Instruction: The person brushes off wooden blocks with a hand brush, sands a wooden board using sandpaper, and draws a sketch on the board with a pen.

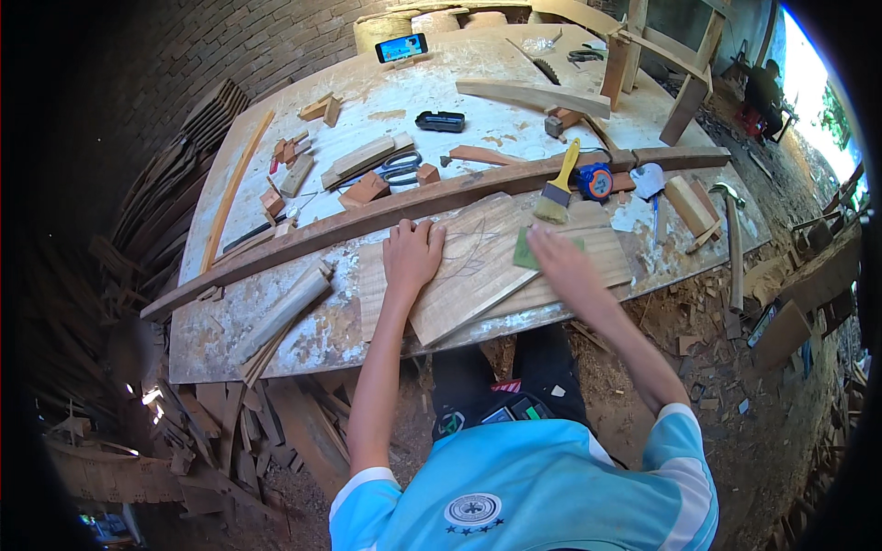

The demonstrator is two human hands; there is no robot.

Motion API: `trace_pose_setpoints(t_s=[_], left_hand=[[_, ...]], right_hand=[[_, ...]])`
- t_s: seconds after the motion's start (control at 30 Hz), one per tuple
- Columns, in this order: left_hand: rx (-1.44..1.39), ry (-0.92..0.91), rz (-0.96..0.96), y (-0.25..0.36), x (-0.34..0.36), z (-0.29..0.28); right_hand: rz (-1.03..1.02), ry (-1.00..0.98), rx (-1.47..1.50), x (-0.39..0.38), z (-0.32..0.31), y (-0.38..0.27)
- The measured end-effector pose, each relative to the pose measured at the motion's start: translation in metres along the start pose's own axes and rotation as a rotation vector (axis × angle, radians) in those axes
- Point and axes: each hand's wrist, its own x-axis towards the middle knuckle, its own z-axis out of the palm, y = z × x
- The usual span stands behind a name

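A flat wooden board with pencil lines on its face lies at a slant near the table's front edge, on top of another light board. My left hand lies on the board's left part, fingers stretched out and pressing on it. My right hand, slightly blurred, holds a green piece of sandpaper down against the board's right edge; part of the sandpaper is hidden under the fingers. A paintbrush with a yellow handle lies just beyond my right hand, beside a blue tape measure.
A long dark wooden beam crosses the table behind the boards. Beyond it are scissors, wood offcuts, a black case and a propped-up phone. A hammer hangs over the right edge. A person sits far right.
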Motion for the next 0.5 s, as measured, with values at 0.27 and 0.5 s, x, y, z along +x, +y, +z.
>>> trace_pose_setpoints(t_s=[0.27,0.5], left_hand=[[0.041,0.095,0.064,0.002,0.011,0.010],[0.007,0.005,-0.016,-0.003,0.007,0.006]], right_hand=[[0.047,0.082,0.277,-0.007,-0.013,-0.026],[0.192,-0.188,1.064,-0.036,-0.026,0.027]])
